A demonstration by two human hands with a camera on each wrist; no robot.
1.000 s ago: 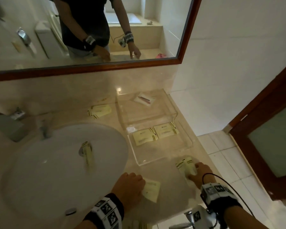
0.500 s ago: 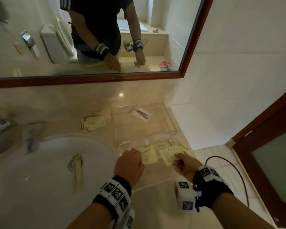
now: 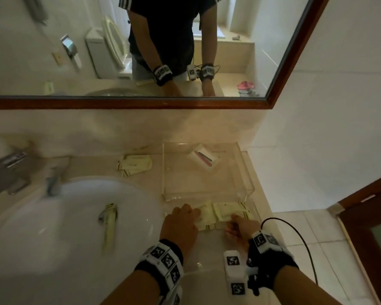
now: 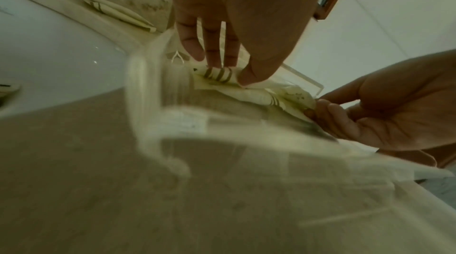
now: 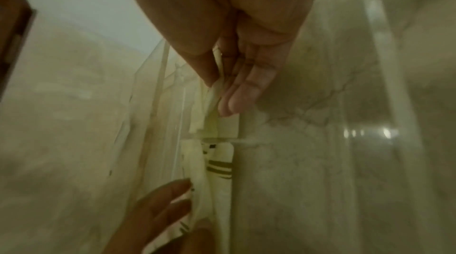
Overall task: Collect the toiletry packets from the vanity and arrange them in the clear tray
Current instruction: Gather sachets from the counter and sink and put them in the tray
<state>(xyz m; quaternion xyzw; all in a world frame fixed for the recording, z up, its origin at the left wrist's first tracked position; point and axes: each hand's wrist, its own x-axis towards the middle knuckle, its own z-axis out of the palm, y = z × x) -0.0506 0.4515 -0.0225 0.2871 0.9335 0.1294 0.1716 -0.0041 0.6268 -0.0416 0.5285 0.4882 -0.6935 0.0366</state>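
The clear tray (image 3: 250, 172) stands on the vanity to the right of the sink. Several pale yellow striped packets (image 3: 226, 211) lie in its near part, and a white packet (image 3: 205, 158) lies in its far part. My left hand (image 3: 180, 219) reaches into the near part; thumb and fingertips pinch the striped end of one yellow packet (image 4: 218, 76). My right hand (image 3: 237, 224) is beside it, pinching the edge of another yellow packet (image 5: 214, 90) between thumb and fingers. Two more yellow packets (image 3: 134, 165) lie on the counter left of the tray, and one (image 3: 109, 227) lies in the sink.
The white sink basin (image 3: 53, 227) fills the left, with a tap (image 3: 52, 182) behind it. A wood-framed mirror (image 3: 141, 102) hangs above the counter. A white wall (image 3: 317, 139) stands close on the right, and a tiled floor (image 3: 317, 249) and door lie below right.
Both hands lifted packets off the counter's front edge and carried them forward into the near part of the tray, where they now hold them low.
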